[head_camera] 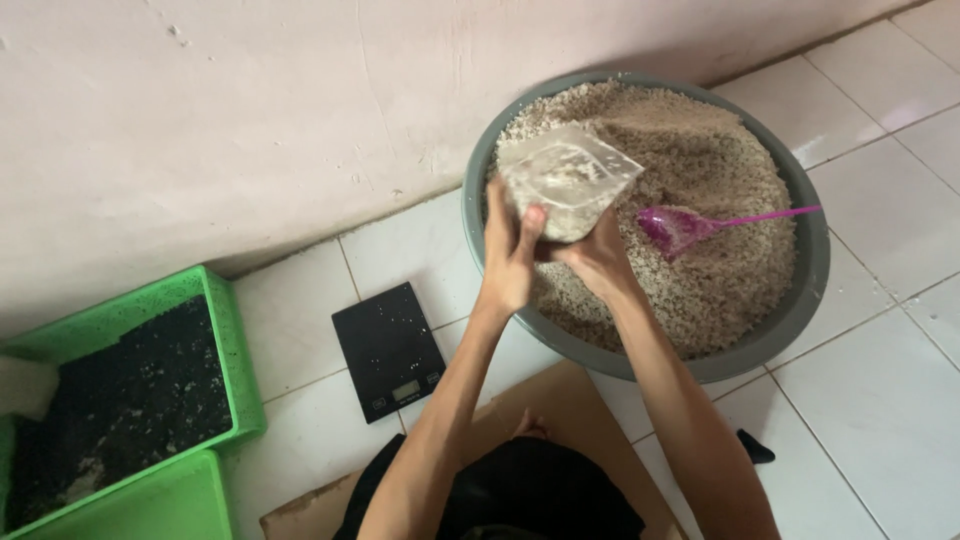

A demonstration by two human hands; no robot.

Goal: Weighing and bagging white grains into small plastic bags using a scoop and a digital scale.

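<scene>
Overhead, from the head camera, both hands meet over the near-left part of a grey basin [800,300] heaped with pale grain [700,160]. The left hand [510,255] is clamped on the left side of a clear bag [565,180], thumb across its front, fingers wrapped behind. The right hand [598,255] cups the bag's bottom from below and to the right; its fingers are mostly hidden under the bag, so its grip cannot be told beyond that contact. The bag sits tilted above both hands, partly filled with the same grain, its mouth turned away from the person.

Just right of the right hand a pink scoop [672,228] lies in the grain, its handle running off to the right. Left of and below the left hand, a black scale [388,350] rests on the white tile floor [880,400]. Far left of it stands a green crate [225,330] holding dark material. Under the forearms lies brown cardboard [570,400].
</scene>
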